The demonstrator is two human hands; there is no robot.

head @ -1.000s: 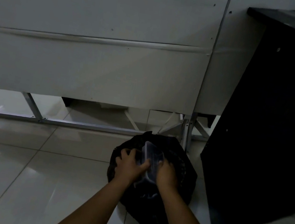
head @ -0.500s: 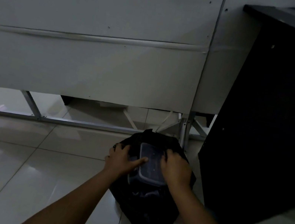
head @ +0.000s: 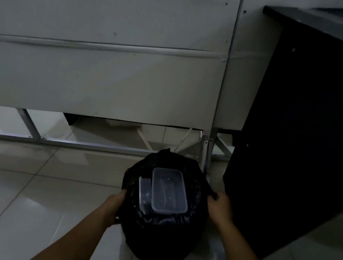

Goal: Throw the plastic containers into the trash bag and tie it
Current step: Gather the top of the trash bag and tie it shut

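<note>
A black trash bag (head: 161,241) stands on the tiled floor with its mouth spread wide. Inside the mouth lies a clear rectangular plastic container (head: 169,192), and a second clear container (head: 144,193) sits partly under it on the left. My left hand (head: 113,205) grips the bag's rim on the left side. My right hand (head: 220,206) pinches the rim on the right side. Both hands are apart from the containers.
A grey panel wall on a metal frame (head: 86,146) runs right behind the bag. A tall black cabinet (head: 305,140) stands close on the right, almost touching my right hand. Glossy white floor tiles (head: 6,204) stretch to the left and front.
My hands let go of the clear container, which now rests in the bag. Both hands moved outward to the bag's rim and pulled its mouth wider.
</note>
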